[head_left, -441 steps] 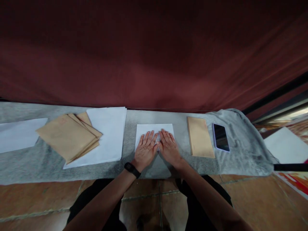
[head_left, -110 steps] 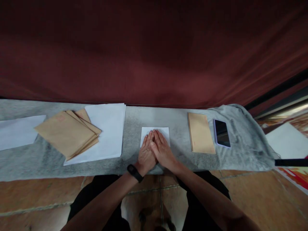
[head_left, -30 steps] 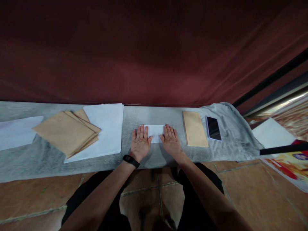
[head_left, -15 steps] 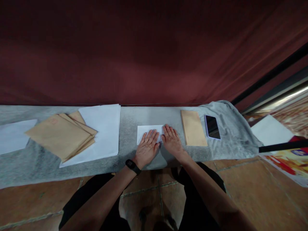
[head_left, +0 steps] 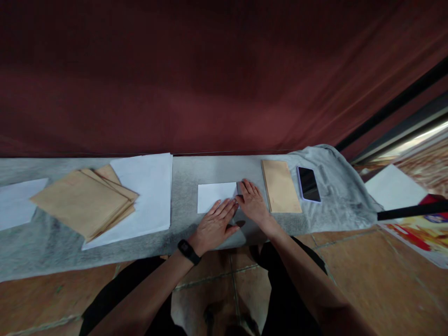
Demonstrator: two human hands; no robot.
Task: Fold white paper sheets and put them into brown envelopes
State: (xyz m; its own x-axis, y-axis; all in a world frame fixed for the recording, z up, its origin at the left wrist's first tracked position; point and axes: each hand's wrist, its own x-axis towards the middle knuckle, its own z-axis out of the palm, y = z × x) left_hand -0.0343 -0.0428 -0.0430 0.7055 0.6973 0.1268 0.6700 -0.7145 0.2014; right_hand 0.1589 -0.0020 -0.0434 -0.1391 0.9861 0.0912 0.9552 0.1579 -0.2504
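Note:
A folded white sheet of paper (head_left: pixel 214 192) lies flat on the grey cloth in front of me. My left hand (head_left: pixel 216 224) rests with outstretched fingers on its lower edge, the thumb pointing right. At the paper's right end lies my right hand (head_left: pixel 252 201), palm down with the fingers extended, its thumb near my left fingertips. Part of the sheet's right end is hidden under the hands. Just right of my right hand is a stack of brown envelopes (head_left: pixel 281 186).
Farther right lies a phone (head_left: pixel 308 184). On the left, several brown envelopes (head_left: pixel 84 200) overlap a stack of white paper (head_left: pixel 154 186), with another white sheet (head_left: pixel 17 200) at the far left. A dark red curtain (head_left: pixel 224 93) hangs behind the grey cloth (head_left: pixel 185 182).
My left hand has slid down toward the sheet's lower edge, so more of the white paper shows. My right hand has shifted slightly and stays at the right end.

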